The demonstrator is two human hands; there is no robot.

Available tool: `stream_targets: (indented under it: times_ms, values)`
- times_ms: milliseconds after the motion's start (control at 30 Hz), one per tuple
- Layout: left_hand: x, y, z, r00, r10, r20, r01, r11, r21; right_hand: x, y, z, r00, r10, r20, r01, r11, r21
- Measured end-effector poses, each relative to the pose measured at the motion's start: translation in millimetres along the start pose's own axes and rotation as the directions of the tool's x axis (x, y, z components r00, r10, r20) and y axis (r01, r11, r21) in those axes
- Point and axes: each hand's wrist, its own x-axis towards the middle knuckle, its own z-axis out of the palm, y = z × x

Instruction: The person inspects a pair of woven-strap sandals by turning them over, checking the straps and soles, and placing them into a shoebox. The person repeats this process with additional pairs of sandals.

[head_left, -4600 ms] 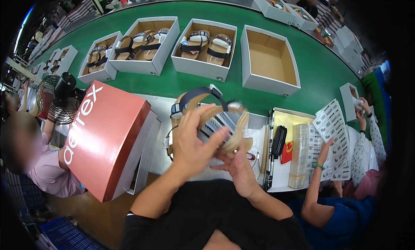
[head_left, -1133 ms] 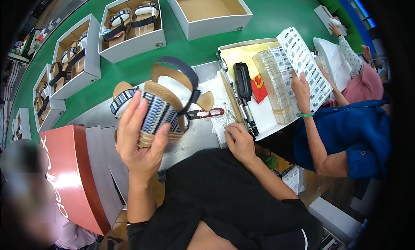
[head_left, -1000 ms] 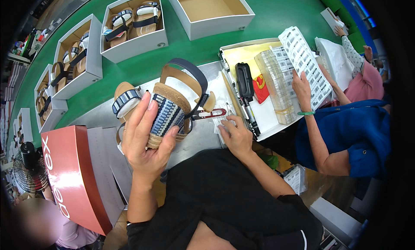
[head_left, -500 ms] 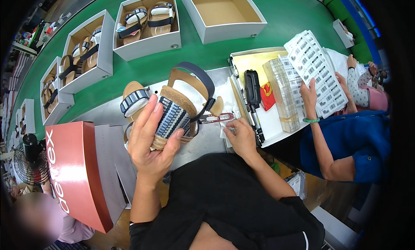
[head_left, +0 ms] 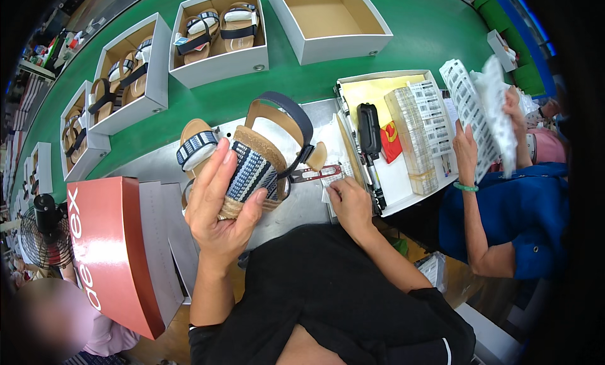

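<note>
Sandal (head_left: pixel 251 171) is held over the metal tabletop (head_left: pixel 296 212), apart from tray rim (head_left: pixel 419 201).

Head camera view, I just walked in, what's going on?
The person's left hand holds a tan wedge sandal with blue-and-white woven fabric; a matching sandal lies beyond it. The right hand is at white papers beside dark red snips. A co-worker in blue holds printed white sheets. Open white cardboard boxes stand beyond.
</note>
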Motion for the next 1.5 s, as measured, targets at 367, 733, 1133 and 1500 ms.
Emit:
stream_targets:
  times_ms: [367,733,1133,1500]
  values:
    - [0.2,0.5,-3.8,1.000,-0.005,0.007,0.005,1.000,-0.004,18.9,2.7,-7.5,0.964,0.143,0.226,-0.182,0.970,0.161]
    - [7.1,-3.2,-12.9,0.999,-0.024,0.032,0.026,0.998,-0.050,22.9,-28.9,-36.2,0.976,-0.201,0.088,0.178,0.959,0.219]
    - [-1.3,4.7,-21.3,0.997,-0.062,0.036,0.063,0.998,-0.027,72.6,-143.2,-87.7,0.511,-0.696,-0.505,0.821,0.569,0.048]
    - [-8.8,11.1,-11.3,0.996,0.040,-0.075,-0.027,0.986,0.164,52.4,-161.6,-115.2,0.638,-0.757,-0.138,0.742,0.653,-0.153]
